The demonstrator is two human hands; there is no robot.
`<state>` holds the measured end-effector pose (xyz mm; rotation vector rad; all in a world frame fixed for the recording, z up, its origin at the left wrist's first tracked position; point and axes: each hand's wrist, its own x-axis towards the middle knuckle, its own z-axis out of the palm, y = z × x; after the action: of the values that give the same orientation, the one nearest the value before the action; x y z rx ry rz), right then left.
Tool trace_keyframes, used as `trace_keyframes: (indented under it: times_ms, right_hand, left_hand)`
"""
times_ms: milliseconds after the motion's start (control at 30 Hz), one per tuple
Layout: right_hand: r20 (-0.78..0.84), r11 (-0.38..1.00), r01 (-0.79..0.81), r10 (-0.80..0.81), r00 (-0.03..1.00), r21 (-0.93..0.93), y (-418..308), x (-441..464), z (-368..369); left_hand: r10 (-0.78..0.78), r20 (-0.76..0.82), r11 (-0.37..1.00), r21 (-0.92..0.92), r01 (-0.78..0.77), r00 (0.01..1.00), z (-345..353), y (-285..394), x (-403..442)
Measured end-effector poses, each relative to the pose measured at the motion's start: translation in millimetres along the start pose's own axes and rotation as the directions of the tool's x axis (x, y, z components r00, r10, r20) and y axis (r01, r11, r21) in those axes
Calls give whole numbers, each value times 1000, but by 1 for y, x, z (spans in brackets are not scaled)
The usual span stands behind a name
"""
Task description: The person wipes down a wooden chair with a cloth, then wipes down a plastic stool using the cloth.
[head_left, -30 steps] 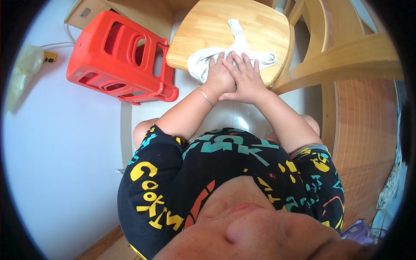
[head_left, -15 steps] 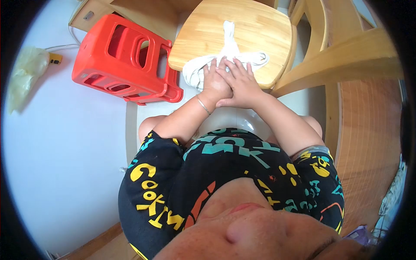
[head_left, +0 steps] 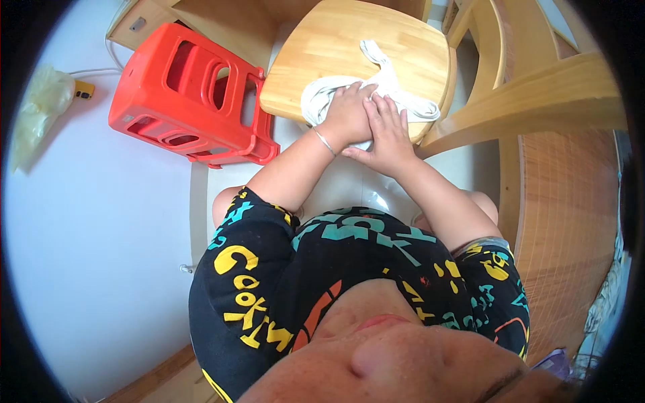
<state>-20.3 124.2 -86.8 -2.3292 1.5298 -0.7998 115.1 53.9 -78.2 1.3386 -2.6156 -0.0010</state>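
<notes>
A white cloth (head_left: 385,79) lies bunched on the wooden chair seat (head_left: 336,40), with a narrow strip sticking up towards the far side and a folded end out to the right. My left hand (head_left: 349,115), below a thin bracelet (head_left: 324,141), rests flat on the cloth's left part with fingers stretched. Beside it, my right hand (head_left: 391,141) presses on the cloth near the seat's front edge, thumb held out and fingertips by the left hand. Both palms hide the cloth beneath them.
A red plastic stool (head_left: 151,84) lies on its side left of the seat. The chair's wooden backrest (head_left: 531,94) curves along the right. A pale plastic bag (head_left: 44,111) and a small yellow object (head_left: 84,90) are at far left.
Both hands and the cloth have shifted right across the seat. The hands overlapped before and now lie more side by side. The cloth's upper strip leans differently.
</notes>
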Motion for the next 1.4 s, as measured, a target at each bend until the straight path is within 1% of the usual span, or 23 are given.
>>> trace_keyframes:
  times_ms: [67, 133, 167, 200, 233, 267, 300, 333, 400, 533, 600, 667, 800, 867, 900, 933, 1000, 1033, 1067, 1133, 1200, 1333, 1400]
  right_hand:
    - [18, 999, -2, 3, 1000, -36, 6, 5, 5]
    - [37, 997, 3, -1, 999, -71, 6, 10, 7]
    - [88, 993, -20, 30, 996, -113, 6, 13, 6]
    - [135, 987, -43, 64, 989, -157, 5, 15, 3]
    - [131, 986, -40, 61, 990, -161, 1, 16, 0]
    - [220, 975, -14, 65, 973, -223, -2, 16, -3]
    - [307, 959, 15, 75, 949, -282, -4, 16, -6]
    - [302, 960, 15, 73, 951, -279, -3, 14, -7]
    - [327, 958, 57, 39, 944, -280, -1, 12, -8]
    - [358, 963, 57, 42, 933, -263, 1, 8, -14]
    - [343, 960, 65, 33, 939, -271, 2, 2, -11]
    - [342, 959, 78, 21, 939, -273, 4, 0, -12]
    - [357, 957, 92, 13, 934, -275, 2, 3, -15]
    - [359, 953, 83, 28, 933, -292, -10, 10, -17]
    - [364, 951, 75, 42, 930, -301, -14, 9, -19]
    - [366, 950, 74, 44, 929, -304, -14, 7, -18]
    - [365, 942, 58, 71, 929, -330, -17, 9, -16]
    - [367, 943, 57, 72, 928, -329, -14, 9, -10]
    - [336, 946, 58, 56, 940, -320, -13, 8, -6]
    - [310, 949, 62, 39, 950, -310, -11, 9, -2]
    - [309, 952, 21, 78, 948, -306, -11, 12, -5]
    - [296, 951, 20, 77, 952, -310, -5, 13, 3]
    - [303, 948, 33, 68, 951, -316, -5, 14, 1]
  left_hand:
    - [-29, 4, 999, -20, 29, 1000, -3, -15, 12]
    - [-104, -24, 992, -72, 102, 994, -2, -34, 24]
    - [-179, -13, 982, -63, 178, 984, -2, -42, 30]
    - [-182, -21, 982, -62, 181, 983, -7, -47, 33]
    - [-267, -12, 961, -71, 266, 964, -13, -53, 33]
    - [-350, -3, 934, -78, 348, 937, -19, -59, 35]
    - [-372, -19, 926, -73, 369, 928, -16, -69, 34]
    - [-370, -22, 927, -68, 368, 929, -14, -75, 30]
    - [-461, -46, 885, -101, 456, 886, -14, -84, 23]
    - [-534, -51, 846, -46, 532, 844, -16, -86, 4]
    - [-541, -68, 841, -18, 541, 838, -14, -81, -11]
    - [-513, -96, 856, 20, 517, 853, -15, -73, -23]
    - [-485, -133, 870, 22, 492, 864, -8, -58, -34]
    - [-451, -109, 891, 7, 454, 886, -17, -52, -31]
    - [-459, -72, 888, 7, 460, 886, -20, -48, -28]
    - [-459, -71, 888, 3, 461, 886, -20, -45, -25]
    - [-394, -13, 919, -33, 393, 919, -23, -48, -18]
    - [-372, -10, 928, -39, 371, 928, -17, -53, -12]
    - [-372, -8, 927, -43, 372, 928, -17, -59, -5]
    - [-295, 21, 953, -72, 295, 955, -15, -70, 11]
    - [-312, 45, 945, -89, 315, 949, -12, -78, 30]
    - [-357, 52, 928, -96, 361, 933, -3, -97, 58]
    - [-424, 19, 902, -82, 424, 905, -2, -107, 69]
